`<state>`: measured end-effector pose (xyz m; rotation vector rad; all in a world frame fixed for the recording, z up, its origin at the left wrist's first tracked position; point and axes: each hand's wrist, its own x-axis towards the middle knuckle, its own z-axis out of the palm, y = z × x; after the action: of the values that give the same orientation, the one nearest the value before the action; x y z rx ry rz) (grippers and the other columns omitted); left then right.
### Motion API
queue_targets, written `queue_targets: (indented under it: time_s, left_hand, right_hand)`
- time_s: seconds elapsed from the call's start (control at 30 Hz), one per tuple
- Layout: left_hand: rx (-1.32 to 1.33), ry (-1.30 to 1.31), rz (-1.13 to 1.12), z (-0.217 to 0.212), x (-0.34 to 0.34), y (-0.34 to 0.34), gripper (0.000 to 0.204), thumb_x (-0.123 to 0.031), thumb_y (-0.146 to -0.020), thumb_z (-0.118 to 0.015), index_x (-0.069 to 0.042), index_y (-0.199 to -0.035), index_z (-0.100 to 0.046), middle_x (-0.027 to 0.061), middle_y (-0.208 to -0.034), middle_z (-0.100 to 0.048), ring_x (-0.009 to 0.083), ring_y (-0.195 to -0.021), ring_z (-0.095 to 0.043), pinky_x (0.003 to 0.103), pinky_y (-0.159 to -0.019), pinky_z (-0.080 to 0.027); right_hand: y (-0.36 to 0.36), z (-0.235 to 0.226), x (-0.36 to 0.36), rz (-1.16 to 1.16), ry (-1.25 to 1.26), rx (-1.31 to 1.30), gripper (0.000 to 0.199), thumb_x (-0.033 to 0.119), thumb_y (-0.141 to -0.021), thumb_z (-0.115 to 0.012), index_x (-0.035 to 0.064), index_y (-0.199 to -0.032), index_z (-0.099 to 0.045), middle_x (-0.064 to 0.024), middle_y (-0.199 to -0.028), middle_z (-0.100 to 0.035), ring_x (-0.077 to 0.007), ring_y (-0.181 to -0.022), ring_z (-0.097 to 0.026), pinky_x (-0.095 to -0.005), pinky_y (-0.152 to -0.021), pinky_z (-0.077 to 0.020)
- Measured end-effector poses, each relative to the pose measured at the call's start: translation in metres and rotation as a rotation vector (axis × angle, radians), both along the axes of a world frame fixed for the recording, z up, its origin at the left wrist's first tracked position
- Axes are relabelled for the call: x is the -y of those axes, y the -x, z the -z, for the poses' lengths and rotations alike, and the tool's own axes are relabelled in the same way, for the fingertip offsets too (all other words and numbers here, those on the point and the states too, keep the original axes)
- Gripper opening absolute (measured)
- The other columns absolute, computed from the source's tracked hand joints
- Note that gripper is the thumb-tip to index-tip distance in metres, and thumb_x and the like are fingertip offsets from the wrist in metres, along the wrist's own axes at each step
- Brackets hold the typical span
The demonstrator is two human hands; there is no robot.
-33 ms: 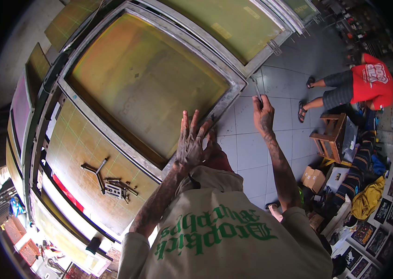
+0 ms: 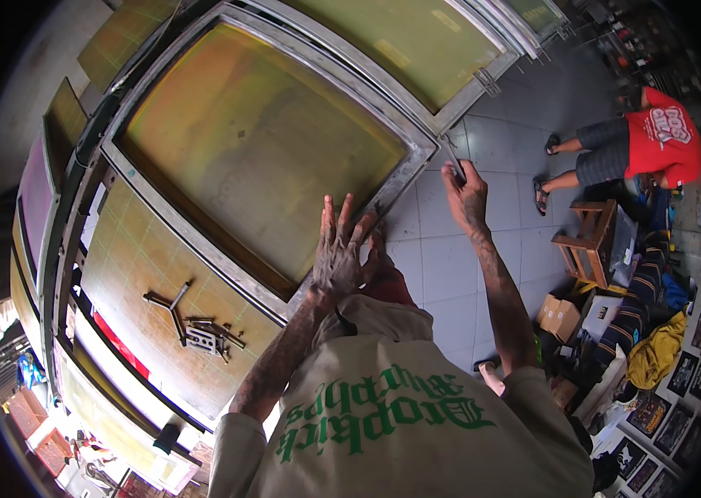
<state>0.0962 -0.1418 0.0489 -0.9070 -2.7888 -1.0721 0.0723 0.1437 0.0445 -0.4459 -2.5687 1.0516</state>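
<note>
A large metal-framed printing screen (image 2: 175,241) with yellow-green mesh lies before me. My left hand (image 2: 338,249) rests on its near right part, fingers stretched out and apart, holding nothing. Just past the frame's right corner, my right hand (image 2: 468,195) is closed around a slim metal wrench (image 2: 452,154). The wrench's far end is at that corner; I cannot tell whether it touches. On a board left of the screen lie a Y-shaped socket wrench (image 2: 172,309), a slotted metal bracket (image 2: 204,340) and several bolts (image 2: 222,328).
A second framed screen (image 2: 417,58) sits beyond the first. The board (image 2: 118,249) with gridlines extends under the left side. At right, a person in a red shirt (image 2: 664,137) bends over near a wooden stool (image 2: 587,241). Cardboard boxes (image 2: 559,317) and yellow cloth (image 2: 656,353) lie below.
My right hand has shifted slightly left and up with the wrench, closer to the screen's corner. The left hand stays in place. The person in red has moved a little.
</note>
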Motion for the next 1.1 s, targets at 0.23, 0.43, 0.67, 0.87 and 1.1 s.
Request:
queue_targets:
  time_s: [0.23, 0.43, 0.67, 0.87, 1.1]
  left_hand:
    - [0.019, 0.006, -0.001, -0.006, 0.001, -0.001, 0.07, -0.017, -0.072, -0.075, -0.009, -0.137, -0.051, 0.0224, -0.156, -0.025, 0.0532, -0.146, -0.014, 0.059, -0.116, -0.027]
    - [-0.022, 0.01, -0.02, 0.004, 0.0, -0.001, 0.07, -0.018, -0.07, -0.077, -0.011, -0.136, -0.054, 0.0215, -0.157, -0.025, 0.0518, -0.146, -0.014, 0.057, -0.117, -0.028]
    - [-0.028, 0.025, -0.012, 0.005, 0.003, -0.001, 0.068, -0.021, -0.073, -0.076, -0.009, -0.136, -0.053, 0.0222, -0.157, -0.026, 0.0515, -0.146, -0.014, 0.057, -0.118, -0.025]
    - [-0.015, 0.052, -0.002, 0.006, 0.005, -0.001, 0.071, -0.019, -0.072, -0.076, -0.01, -0.138, -0.052, 0.022, -0.157, -0.024, 0.0516, -0.147, -0.013, 0.057, -0.119, -0.025]
    - [0.003, 0.016, 0.007, 0.01, 0.004, -0.001, 0.074, -0.016, -0.07, -0.077, -0.012, -0.139, -0.052, 0.0208, -0.157, -0.024, 0.0515, -0.146, -0.014, 0.058, -0.117, -0.027]
  right_hand:
    - [0.028, -0.007, 0.006, -0.162, -0.119, 0.027, 0.024, 0.02, -0.086, -0.075, 0.0047, -0.102, -0.066, -0.0116, -0.067, -0.065, -0.0239, -0.055, -0.061, -0.0362, -0.056, -0.0474]
    - [0.033, 0.0, 0.003, -0.335, -0.325, -0.044, 0.023, 0.012, -0.082, -0.074, 0.007, -0.102, -0.064, -0.0131, -0.075, -0.069, -0.0321, -0.064, -0.068, -0.0401, -0.06, -0.0524]
    - [0.031, 0.014, 0.001, -0.274, -0.429, 0.037, 0.026, 0.011, -0.083, -0.072, 0.0094, -0.106, -0.061, -0.0155, -0.075, -0.069, -0.0352, -0.069, -0.068, -0.044, -0.062, -0.0522]
    - [0.042, -0.002, -0.002, -0.188, -0.47, 0.069, 0.023, 0.007, -0.084, -0.069, 0.0062, -0.105, -0.061, -0.0149, -0.072, -0.068, -0.036, -0.066, -0.068, -0.0439, -0.06, -0.0521]
    - [0.054, 0.002, -0.017, -0.118, -0.303, 0.042, 0.021, 0.01, -0.085, -0.072, 0.002, -0.103, -0.066, -0.0175, -0.078, -0.07, -0.036, -0.069, -0.069, -0.0413, -0.063, -0.0533]
